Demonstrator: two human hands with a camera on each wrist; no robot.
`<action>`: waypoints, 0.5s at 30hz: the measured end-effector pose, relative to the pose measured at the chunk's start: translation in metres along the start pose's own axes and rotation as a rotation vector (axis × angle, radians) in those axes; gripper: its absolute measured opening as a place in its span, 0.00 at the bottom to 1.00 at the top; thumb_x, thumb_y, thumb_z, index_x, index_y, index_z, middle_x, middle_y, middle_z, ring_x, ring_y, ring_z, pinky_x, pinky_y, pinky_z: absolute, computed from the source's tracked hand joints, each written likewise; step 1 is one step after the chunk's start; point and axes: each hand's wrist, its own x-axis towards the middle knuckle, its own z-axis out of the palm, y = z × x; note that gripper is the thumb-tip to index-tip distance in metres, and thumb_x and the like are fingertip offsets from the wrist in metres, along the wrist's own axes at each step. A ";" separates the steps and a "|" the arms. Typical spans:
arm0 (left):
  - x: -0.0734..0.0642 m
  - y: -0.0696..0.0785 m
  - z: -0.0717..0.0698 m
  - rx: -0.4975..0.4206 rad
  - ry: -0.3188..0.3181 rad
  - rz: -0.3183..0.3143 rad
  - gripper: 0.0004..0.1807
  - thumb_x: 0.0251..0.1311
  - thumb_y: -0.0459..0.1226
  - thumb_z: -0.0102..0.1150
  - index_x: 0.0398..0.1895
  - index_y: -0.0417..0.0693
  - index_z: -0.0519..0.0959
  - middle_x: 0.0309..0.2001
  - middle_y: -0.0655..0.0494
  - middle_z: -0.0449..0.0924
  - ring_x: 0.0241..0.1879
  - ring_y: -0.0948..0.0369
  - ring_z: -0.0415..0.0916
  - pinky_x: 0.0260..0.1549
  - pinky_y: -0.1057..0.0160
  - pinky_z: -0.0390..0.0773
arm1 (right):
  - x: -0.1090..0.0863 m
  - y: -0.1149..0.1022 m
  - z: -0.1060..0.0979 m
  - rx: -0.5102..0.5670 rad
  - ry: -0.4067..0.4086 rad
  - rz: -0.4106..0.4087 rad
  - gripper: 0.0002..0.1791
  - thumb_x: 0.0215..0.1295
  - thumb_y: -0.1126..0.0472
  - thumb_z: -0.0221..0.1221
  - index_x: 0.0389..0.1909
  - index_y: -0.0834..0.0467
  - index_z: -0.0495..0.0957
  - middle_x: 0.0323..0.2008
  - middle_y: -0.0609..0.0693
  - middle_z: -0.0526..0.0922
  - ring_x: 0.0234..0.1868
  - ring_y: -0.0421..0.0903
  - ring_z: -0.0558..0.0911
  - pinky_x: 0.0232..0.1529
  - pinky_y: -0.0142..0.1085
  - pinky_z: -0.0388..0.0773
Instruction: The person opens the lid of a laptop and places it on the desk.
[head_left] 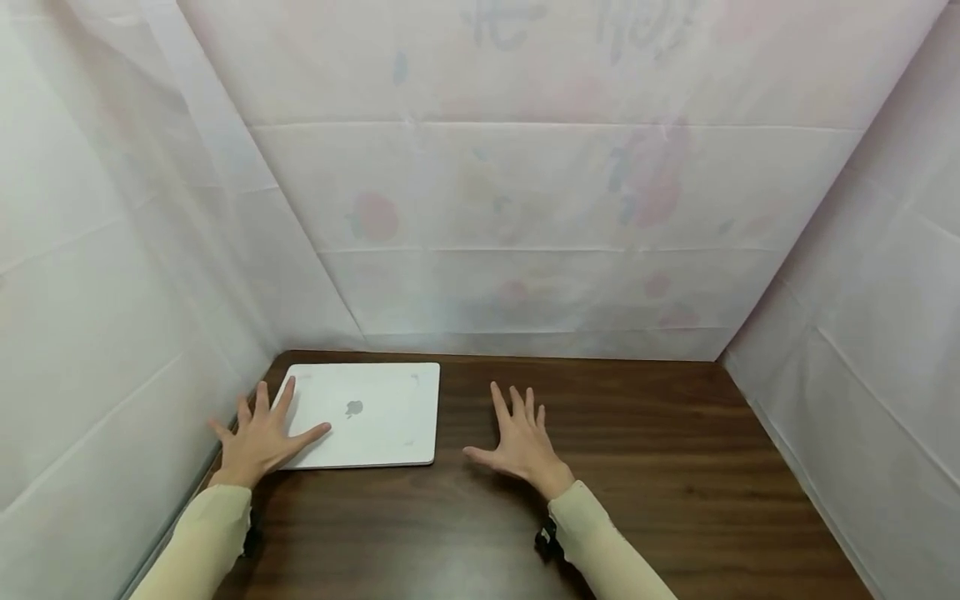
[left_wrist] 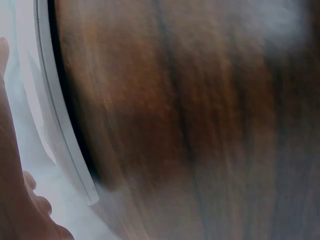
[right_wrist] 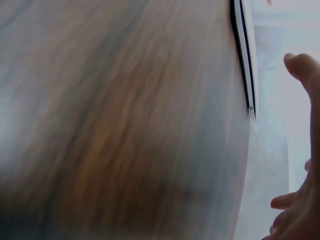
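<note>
The left hand (head_left: pixel 258 440) is hanging over the laptop's (head_left: pixel 386 417) left side, the right hand (head_left: pixel 521 446) apart beyond its right — both wide, seemingly reaching, a two-handed grip needing both closer

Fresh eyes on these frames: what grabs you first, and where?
The white MacBook, lying flat with its Apple logo up, at the far left of the dark wood-grain table. Then the two hands with spread fingers: the left hand at its left edge, the right hand off its right side, holding nothing.
</note>
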 end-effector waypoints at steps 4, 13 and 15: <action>0.000 -0.003 0.004 0.026 0.001 -0.008 0.65 0.55 0.78 0.52 0.84 0.64 0.30 0.77 0.18 0.40 0.72 0.15 0.35 0.50 0.09 0.24 | 0.004 -0.006 0.005 0.004 -0.036 -0.016 0.67 0.54 0.18 0.59 0.85 0.47 0.40 0.80 0.67 0.50 0.80 0.74 0.46 0.74 0.69 0.54; 0.011 0.003 0.004 0.039 -0.028 -0.002 0.65 0.56 0.78 0.50 0.85 0.61 0.31 0.77 0.18 0.39 0.72 0.16 0.35 0.55 0.09 0.34 | 0.017 -0.017 0.011 0.015 -0.083 -0.045 0.67 0.55 0.19 0.59 0.85 0.46 0.38 0.81 0.68 0.46 0.80 0.73 0.46 0.76 0.65 0.54; 0.017 0.003 0.003 0.030 -0.024 -0.002 0.65 0.57 0.77 0.50 0.85 0.61 0.30 0.77 0.19 0.38 0.72 0.16 0.35 0.54 0.09 0.39 | 0.023 -0.020 0.010 0.015 -0.087 -0.055 0.67 0.55 0.20 0.59 0.85 0.47 0.38 0.81 0.69 0.46 0.80 0.73 0.46 0.76 0.64 0.54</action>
